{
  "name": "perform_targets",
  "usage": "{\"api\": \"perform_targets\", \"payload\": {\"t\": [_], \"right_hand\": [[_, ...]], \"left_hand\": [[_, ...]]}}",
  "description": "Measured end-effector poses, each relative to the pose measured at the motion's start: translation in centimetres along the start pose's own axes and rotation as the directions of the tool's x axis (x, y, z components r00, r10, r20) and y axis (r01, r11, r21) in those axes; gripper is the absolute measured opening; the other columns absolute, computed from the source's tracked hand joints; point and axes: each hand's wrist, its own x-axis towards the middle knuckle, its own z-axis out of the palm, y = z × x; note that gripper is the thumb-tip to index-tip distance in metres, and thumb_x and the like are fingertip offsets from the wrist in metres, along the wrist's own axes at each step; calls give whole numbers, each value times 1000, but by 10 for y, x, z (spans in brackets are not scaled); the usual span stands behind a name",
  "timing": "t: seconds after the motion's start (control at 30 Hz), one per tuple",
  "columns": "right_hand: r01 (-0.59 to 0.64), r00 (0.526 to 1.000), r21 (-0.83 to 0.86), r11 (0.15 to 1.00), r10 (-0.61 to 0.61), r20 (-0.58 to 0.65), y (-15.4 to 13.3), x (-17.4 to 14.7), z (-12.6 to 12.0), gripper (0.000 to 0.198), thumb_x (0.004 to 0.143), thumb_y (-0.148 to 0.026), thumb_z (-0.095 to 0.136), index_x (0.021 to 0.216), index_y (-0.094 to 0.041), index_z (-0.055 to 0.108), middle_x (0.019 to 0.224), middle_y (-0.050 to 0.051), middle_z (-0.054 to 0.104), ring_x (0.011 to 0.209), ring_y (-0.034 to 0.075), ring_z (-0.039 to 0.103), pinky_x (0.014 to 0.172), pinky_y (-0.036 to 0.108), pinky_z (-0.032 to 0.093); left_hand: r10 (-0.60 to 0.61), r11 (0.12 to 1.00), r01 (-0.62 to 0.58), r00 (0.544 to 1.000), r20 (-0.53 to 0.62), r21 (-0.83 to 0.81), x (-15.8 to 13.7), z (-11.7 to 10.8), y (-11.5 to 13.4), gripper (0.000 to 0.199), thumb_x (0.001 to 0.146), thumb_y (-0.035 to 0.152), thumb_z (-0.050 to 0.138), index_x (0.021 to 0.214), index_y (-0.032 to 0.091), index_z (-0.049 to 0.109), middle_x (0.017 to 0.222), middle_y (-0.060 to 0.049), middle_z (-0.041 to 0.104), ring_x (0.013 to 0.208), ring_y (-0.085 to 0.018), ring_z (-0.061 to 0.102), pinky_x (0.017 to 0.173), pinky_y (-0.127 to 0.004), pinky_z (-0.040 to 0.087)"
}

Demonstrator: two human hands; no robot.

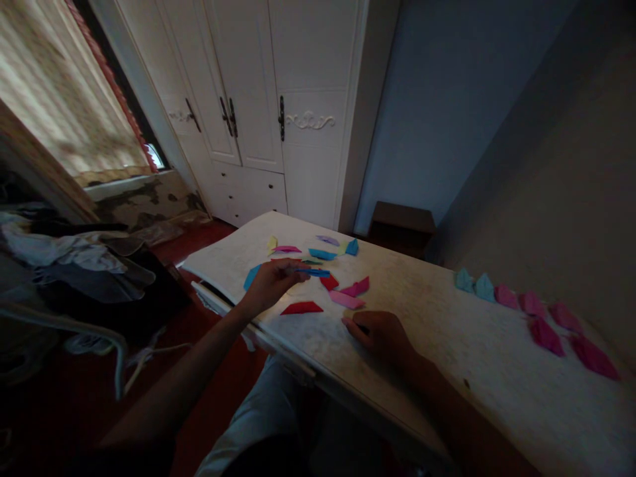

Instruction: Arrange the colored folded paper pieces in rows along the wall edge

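Above the middle of the table, my left hand (278,281) pinches a narrow blue folded paper piece (315,272) between thumb and fingers. My right hand (380,334) rests at the tabletop with its fingers curled closed. A small yellowish bit (348,314) shows at its fingertips, and I cannot make out whether it is held. Around the hands lie folded papers: a red one (302,308) near the front edge, a light pink one (346,300), a magenta one (356,287) and a blue one (322,254). Another blue paper (252,277) is partly hidden behind my left hand.
The white table (417,311) has several folded paper boats along its right side, among them a teal one (483,287) and a magenta one (545,336). Beyond stand a white wardrobe (318,172) and a dark low stand (401,222). Clothes (64,242) are heaped at left.
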Motion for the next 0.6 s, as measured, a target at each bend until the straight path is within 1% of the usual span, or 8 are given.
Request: {"api": "perform_targets", "payload": {"t": [0.07,0.13,0.2,0.3,0.4,0.47,0.6], "right_hand": [[3,1000,-11,1000,-3,1,-1,0,0,47,96,-39,41,57,-18,54,54,1,55,49,12,46,54,27,23],[-3,1000,-19,1000,3,-3,-1,-1,0,46,96,-39,41,58,-18,55,55,1,55,51,13,47,55,27,24],[-17,1000,-6,1000,17,-7,-2,-3,0,44,96,-39,42,59,-18,55,56,1,56,51,12,47,55,26,24],[-36,999,50,998,36,-18,-2,-6,-1,44,96,-38,44,58,-18,52,55,-1,53,51,11,45,55,26,25],[-60,998,131,990,64,-29,-1,-11,-5,44,94,-38,45,56,-18,49,53,-2,49,50,10,42,55,25,25],[-79,996,199,977,87,-32,-2,-16,-10,45,94,-39,45,55,-18,48,52,-3,45,50,10,41,53,24,25],[-122,985,284,951,151,-82,-7,-33,-24,48,95,-43,45,54,-18,46,51,-4,42,49,9,39,52,24,26]], "left_hand": [[-37,997,37,999,-3,-71,4,2,11,28,79,35,69,97,14,69,75,-4,73,67,-15,68,65,-26,56],[-46,990,46,999,8,-131,8,5,22,31,78,37,72,97,13,68,65,-2,69,59,-13,64,59,-24,55],[-56,979,58,998,19,-196,12,9,32,36,74,39,75,96,13,67,64,0,67,54,-11,61,55,-22,53],[-81,957,92,995,50,-275,16,17,46,39,68,40,80,93,14,64,64,1,66,51,-9,58,53,-21,52],[-78,953,106,991,107,-284,21,28,57,38,67,40,81,86,13,64,58,2,64,49,-9,57,51,-20,50],[-60,957,97,988,140,-272,25,37,62,37,69,43,79,85,12,65,58,1,64,49,-9,58,51,-21,49],[-31,969,87,971,237,-229,37,62,68,39,73,45,74,91,11,68,60,0,65,51,-11,59,50,-21,48]]}}
